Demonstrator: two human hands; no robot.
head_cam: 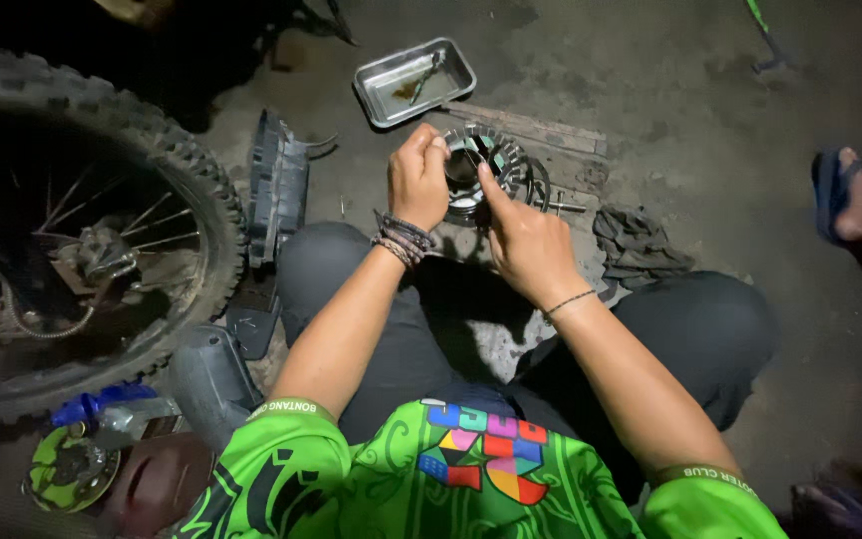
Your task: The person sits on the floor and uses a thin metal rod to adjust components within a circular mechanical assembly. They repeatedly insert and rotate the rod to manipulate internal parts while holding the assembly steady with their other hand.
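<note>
The person sits on the concrete floor [710, 130] with both hands out in front, between the knees. The left hand [417, 182] is curled closed over the near left edge of a round finned metal part [496, 160] (it looks like an engine component with coils around its rim), thumb and fingers pinched on the rim. The right hand [526, 245] grips the same part from the right side, its forefinger stretched up along the rim and the other fingers folded beneath. The part sits just above the floor, well ahead of the knees. Beyond it lies a shallow metal tray [381, 82] with a small tool in it. A knobby motorcycle wheel [192, 180] stands to the left, a black plastic cover [276, 185] beside it. A dark rag [639, 245] lies to the right, and another person's sandalled foot [855, 200] shows at the far right.
</note>
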